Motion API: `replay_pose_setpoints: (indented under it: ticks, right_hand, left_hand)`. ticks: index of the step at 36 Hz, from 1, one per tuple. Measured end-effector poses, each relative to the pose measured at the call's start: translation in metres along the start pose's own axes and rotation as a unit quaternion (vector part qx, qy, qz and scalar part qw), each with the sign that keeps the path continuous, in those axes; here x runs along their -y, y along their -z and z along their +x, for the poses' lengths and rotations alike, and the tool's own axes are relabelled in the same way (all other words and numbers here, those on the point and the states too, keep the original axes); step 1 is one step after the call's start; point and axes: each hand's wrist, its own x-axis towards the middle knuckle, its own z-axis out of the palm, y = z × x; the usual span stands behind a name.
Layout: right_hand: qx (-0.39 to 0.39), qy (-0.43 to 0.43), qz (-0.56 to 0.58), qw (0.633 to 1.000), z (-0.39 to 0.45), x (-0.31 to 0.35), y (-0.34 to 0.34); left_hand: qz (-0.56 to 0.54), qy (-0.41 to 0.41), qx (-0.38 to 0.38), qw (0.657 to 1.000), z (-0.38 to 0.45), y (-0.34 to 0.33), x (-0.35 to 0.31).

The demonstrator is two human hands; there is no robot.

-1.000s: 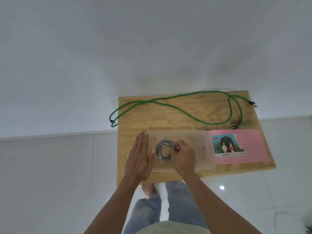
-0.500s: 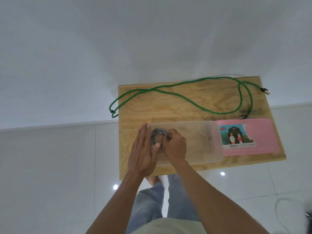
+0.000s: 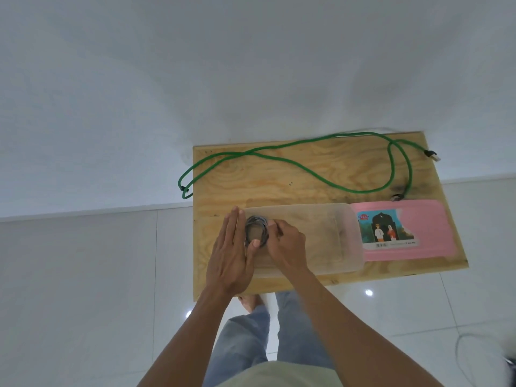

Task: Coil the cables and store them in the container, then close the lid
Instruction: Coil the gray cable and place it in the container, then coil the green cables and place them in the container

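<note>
My forearms (image 3: 192, 339) are bare, with no sleeves, watch or rings showing on either. I wear faded blue jeans (image 3: 245, 347) and a pale greenish-beige top (image 3: 279, 375). One bare foot (image 3: 250, 301) shows on the white tiled floor.

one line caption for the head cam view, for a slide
Both hands press a coiled grey cable into the clear container; green cable uncoiled.

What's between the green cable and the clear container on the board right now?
Head view: only bare plywood board separates the green cable from the clear container. Nearest the gap, the cable's dark plug end lies by the pink lid.
</note>
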Motion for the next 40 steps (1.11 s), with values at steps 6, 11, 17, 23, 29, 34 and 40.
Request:
replay_pose_setpoints:
  ticks: [6,11,17,23,29,34,40]
  right_hand:
    - [-0.002,0.003,-0.003,1.000,-0.002,0.001,0.010]
    - [0.007,-0.023,-0.002,1.000,-0.003,0.009,0.026]
    - [0.010,-0.010,0.021,1.000,0.002,0.021,0.047]
    - [0.007,0.013,0.041,0.999,0.021,0.034,0.068]
    - [-0.024,0.050,0.034,0.998,0.065,0.055,0.087]
    - [-0.026,0.047,0.010,0.998,0.105,0.065,0.098]
    - [0.044,0.026,-0.053,0.997,0.149,0.055,0.090]
  left_hand:
    - [0.004,0.001,-0.003,1.000,0.000,0.001,0.000]
    - [-0.010,0.012,0.004,1.000,0.000,0.007,-0.005]
    - [-0.071,0.065,-0.030,0.995,0.005,0.026,-0.016]
    - [-0.079,0.092,-0.068,0.990,0.024,0.049,-0.025]
    - [-0.067,0.098,-0.090,0.989,0.071,0.072,-0.038]
    - [-0.024,0.094,-0.092,0.991,0.116,0.080,-0.045]
    - [0.037,0.144,-0.056,0.987,0.164,0.070,-0.046]
